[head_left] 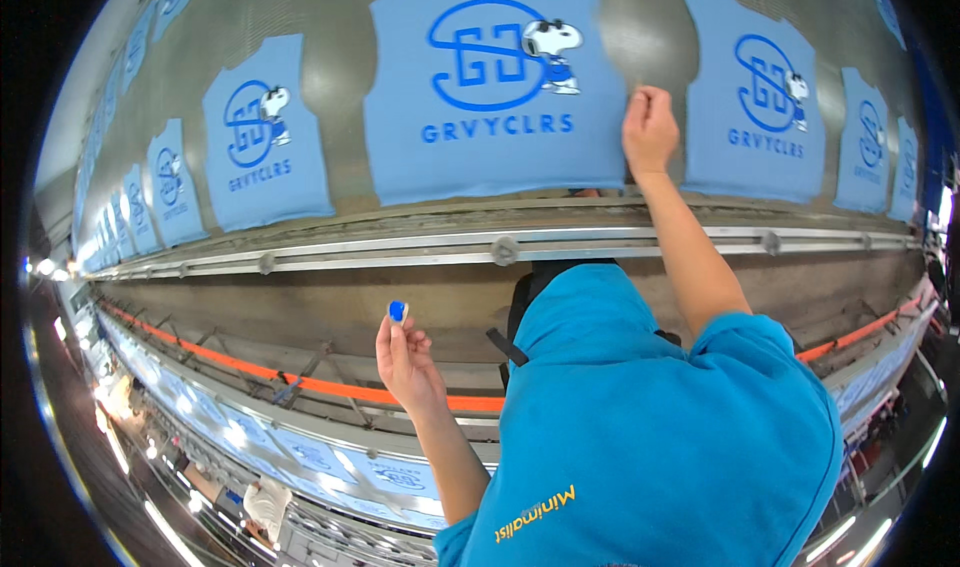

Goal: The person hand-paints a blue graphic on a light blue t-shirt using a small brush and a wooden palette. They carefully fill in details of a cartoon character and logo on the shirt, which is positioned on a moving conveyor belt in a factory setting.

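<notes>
My left hand (408,362) is raised in front of the table's edge. Between its thumb and fingers is a small pale piece with a bright blue face (397,311); its kind is not plain. Over the long grey table, my right hand (651,132) has its fingertips pinched together, beside the right side of a light blue fabric shirt panel (490,87). Whatever those fingertips hold, if anything, is too small to make out. The panel lies flat, printed with a blue round emblem, lettering and a black-and-white cartoon dog. A matching shirt panel (755,107) lies just right of that hand.
More printed panels (262,137) lie in a row along the table in both directions. A metal rail (400,251) with round knobs runs along its near edge. Behind me are an orange bar (345,388) and another table with printed panels (400,475). A person (267,507) is farther back.
</notes>
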Demonstrator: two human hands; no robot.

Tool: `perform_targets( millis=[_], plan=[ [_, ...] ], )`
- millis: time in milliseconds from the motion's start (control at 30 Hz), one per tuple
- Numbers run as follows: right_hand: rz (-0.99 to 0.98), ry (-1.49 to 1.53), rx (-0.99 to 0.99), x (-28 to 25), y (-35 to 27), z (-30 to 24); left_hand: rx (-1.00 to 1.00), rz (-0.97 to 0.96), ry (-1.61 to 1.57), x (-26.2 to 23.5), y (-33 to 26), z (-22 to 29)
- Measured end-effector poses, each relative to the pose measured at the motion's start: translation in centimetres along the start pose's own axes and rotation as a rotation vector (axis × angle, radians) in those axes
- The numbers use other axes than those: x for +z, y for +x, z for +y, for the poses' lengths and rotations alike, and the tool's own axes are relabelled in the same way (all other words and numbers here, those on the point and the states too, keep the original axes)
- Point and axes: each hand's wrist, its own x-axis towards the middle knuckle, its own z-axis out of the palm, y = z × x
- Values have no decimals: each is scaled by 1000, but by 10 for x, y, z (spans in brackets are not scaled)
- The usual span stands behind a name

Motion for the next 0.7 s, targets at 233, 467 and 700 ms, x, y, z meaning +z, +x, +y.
perform_targets(
  millis=[233, 467, 700],
  plan=[
    [69, -95, 27, -4, -2, 14, -141, -253, 144, 94, 117, 21],
    [63, -117, 19, -7, -2, 20, -139, -612, 130, 218, 209, 4],
    [119, 472, 544, -32, 13, 61, -117, -758, 2, 307, 254, -23]
  ],
)
